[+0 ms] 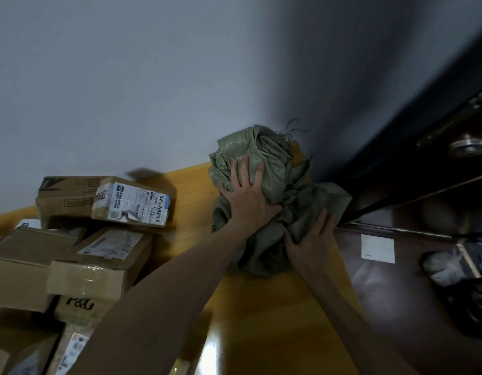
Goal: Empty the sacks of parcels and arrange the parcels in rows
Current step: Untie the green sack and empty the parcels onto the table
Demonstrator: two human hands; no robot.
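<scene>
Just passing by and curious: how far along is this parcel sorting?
Done: one green sack looks emptied and crumpled. In hand: the left hand and right hand are on it in the corner. Left: the cardboard parcels lie heaped, not in rows.

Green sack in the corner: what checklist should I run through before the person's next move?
1. Green sack emptied: cannot tell; it is crumpled, its inside hidden.
2. Left hand on the sack: ok, spread fingers press its upper part.
3. Right hand on the sack: ok, it lies on the lower right folds.
4. Parcels in rows: not ok, boxes are heaped on one another at left.
5. Room on the table: ok, bare wood shows in front of the sack.
</scene>
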